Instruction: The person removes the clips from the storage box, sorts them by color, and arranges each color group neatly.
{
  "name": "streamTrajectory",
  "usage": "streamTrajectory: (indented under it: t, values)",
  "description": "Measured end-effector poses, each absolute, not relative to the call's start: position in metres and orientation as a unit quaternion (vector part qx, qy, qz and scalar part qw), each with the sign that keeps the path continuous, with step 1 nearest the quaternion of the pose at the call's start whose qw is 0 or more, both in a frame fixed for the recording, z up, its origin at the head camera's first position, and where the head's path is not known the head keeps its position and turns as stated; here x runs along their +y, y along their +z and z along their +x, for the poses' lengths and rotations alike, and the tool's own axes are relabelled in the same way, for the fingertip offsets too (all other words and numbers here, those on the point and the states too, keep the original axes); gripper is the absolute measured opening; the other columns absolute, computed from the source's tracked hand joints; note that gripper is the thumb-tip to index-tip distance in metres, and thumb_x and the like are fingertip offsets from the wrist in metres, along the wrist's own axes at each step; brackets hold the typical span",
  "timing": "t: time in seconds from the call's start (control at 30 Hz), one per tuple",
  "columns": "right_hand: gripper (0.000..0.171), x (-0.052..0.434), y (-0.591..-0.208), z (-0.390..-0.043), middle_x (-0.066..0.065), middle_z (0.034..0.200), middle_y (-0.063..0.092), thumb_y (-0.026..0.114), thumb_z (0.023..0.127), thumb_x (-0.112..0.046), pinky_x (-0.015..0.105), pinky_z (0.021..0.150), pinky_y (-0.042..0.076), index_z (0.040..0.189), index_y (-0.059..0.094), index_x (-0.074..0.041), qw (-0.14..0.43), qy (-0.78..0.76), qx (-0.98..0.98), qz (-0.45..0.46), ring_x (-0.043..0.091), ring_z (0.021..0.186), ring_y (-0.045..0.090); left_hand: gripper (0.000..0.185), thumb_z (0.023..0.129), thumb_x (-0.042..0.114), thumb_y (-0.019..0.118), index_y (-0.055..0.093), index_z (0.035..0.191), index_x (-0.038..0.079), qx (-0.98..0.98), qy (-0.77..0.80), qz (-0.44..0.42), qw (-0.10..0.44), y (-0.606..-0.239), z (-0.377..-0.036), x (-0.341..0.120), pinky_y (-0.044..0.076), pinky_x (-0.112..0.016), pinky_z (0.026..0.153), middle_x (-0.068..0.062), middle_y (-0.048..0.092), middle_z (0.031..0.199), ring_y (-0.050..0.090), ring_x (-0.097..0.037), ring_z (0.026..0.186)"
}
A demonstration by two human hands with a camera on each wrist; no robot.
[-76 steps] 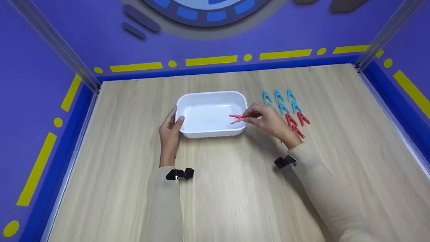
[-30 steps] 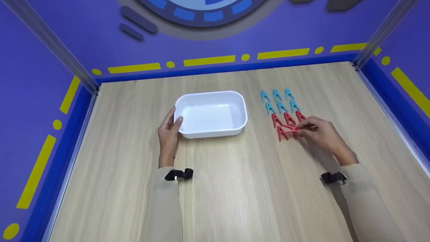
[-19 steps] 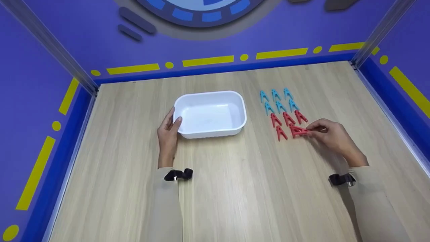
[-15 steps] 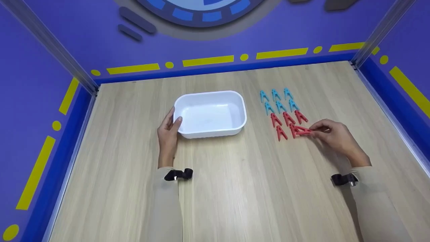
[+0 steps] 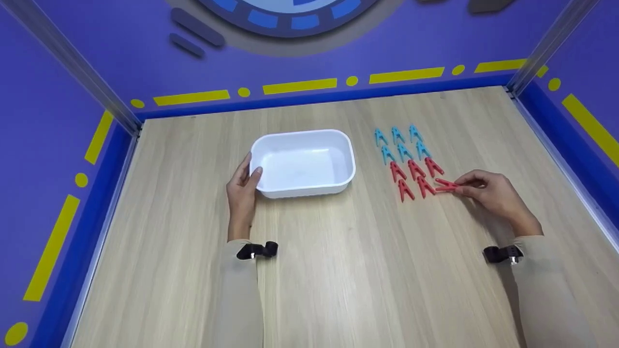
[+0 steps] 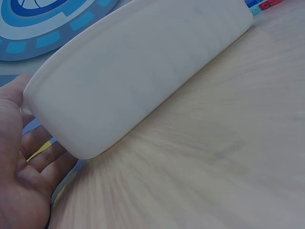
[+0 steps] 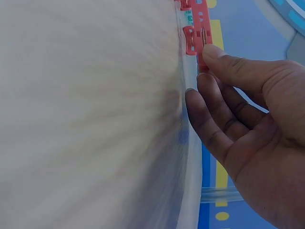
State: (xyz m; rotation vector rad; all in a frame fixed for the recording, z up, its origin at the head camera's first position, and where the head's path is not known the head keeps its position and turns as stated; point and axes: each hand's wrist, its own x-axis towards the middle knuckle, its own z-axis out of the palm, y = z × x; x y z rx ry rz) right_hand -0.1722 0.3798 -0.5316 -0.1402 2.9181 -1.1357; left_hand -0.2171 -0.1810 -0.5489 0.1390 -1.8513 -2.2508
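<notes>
The right hand [image 5: 493, 193] pinched a red peg [image 5: 446, 186] lying sideways, pointing left toward the white tub [image 5: 303, 162], which the left hand [image 5: 243, 191] touched with straight fingers.

Bright even overhead light, soft faint shadows; head view sharp; both wrist views motion-blurred, close surfaces smeared.

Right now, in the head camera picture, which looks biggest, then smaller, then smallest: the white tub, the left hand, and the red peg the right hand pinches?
1. The white tub looks biggest.
2. The left hand, resting on its side, looks smaller.
3. The red peg in the right hand looks smallest.
</notes>
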Motion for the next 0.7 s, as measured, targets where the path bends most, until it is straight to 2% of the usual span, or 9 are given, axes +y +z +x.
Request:
streamTrajectory:
  t: [0.3,0.47,0.7]
  values:
    - [0.02,0.383,-0.531,-0.175,0.016,0.109,0.075,0.075,0.102,-0.017,0.013,0.068,0.045,0.116,0.078,-0.004,0.022,-0.351,0.935,-0.05,0.011,0.087,0.059,0.056,0.103,0.008,0.071,0.052,0.155,0.002,-0.639,-0.76,0.048,0.111,-0.549,-0.216,-0.181,0.039,-0.027,0.12,-0.015,0.047,0.162,0.042,-0.025,0.151]
    - [0.031,0.377,-0.525,-0.178,0.016,0.106,0.074,0.068,0.107,-0.03,0.021,0.063,0.047,0.117,0.076,-0.002,0.039,-0.334,0.941,-0.02,0.017,0.083,0.06,0.056,0.103,0.008,0.071,0.052,0.155,0.002,-0.641,-0.758,0.051,0.108,-0.548,-0.216,-0.181,0.038,-0.027,0.121,-0.015,0.047,0.162,0.042,-0.025,0.151]
    - [0.037,0.365,-0.523,-0.184,0.012,0.095,0.071,0.07,0.104,-0.038,0.03,0.061,0.045,0.107,0.072,-0.001,0.054,-0.299,0.953,-0.006,0.022,0.076,0.056,0.055,0.104,0.01,0.07,0.052,0.156,0.003,-0.645,-0.755,0.052,0.104,-0.548,-0.216,-0.181,0.038,-0.027,0.12,-0.014,0.046,0.163,0.042,-0.025,0.151]
